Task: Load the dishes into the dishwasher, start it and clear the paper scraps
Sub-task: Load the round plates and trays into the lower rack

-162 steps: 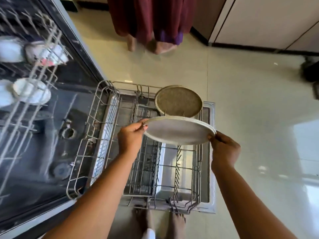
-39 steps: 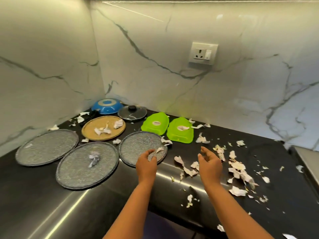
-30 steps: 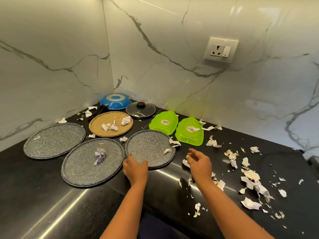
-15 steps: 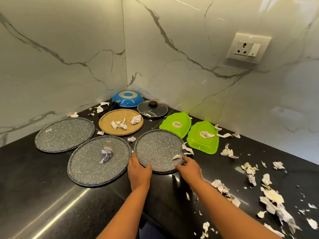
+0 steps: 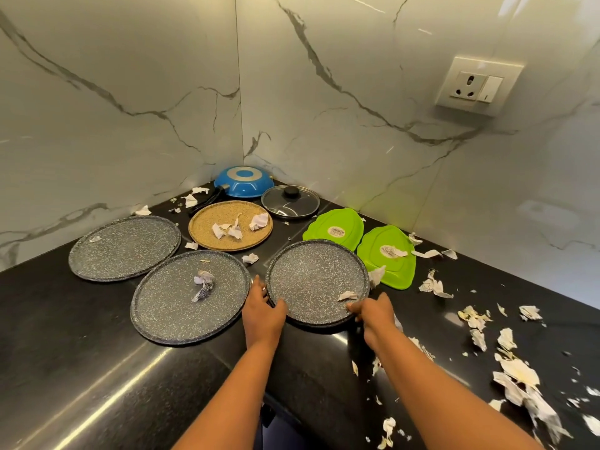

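Along the near edge and right side of the table [image 5: 81, 368], torn paper scraps [image 5: 516, 375] lie thick, so the clearing part looks untouched. Just beyond them, both hands are on the nearest grey plate [image 5: 316, 274]. The left hand [image 5: 263, 316] curls over its near-left rim and the right hand [image 5: 373, 315] pinches its near-right rim, fingers bent on the edge. Whether the plate has left the table I cannot tell. A small scrap [image 5: 347, 296] lies on that plate by the right hand and would likely slide off if it is tipped. Toward the table's left edge sits a second grey plate [image 5: 175, 306] with a crumpled scrap [image 5: 204, 284] on it, then a third grey plate [image 5: 125, 246]. Behind them a tan plate [image 5: 207, 233] carries several scraps, and two green plates [image 5: 334, 228] lie by the right wall. In the far corner are a glass lid [image 5: 290, 201] and an overturned blue pan [image 5: 243, 181]. Much of the loading looks undone, and the dishwasher is out of view.
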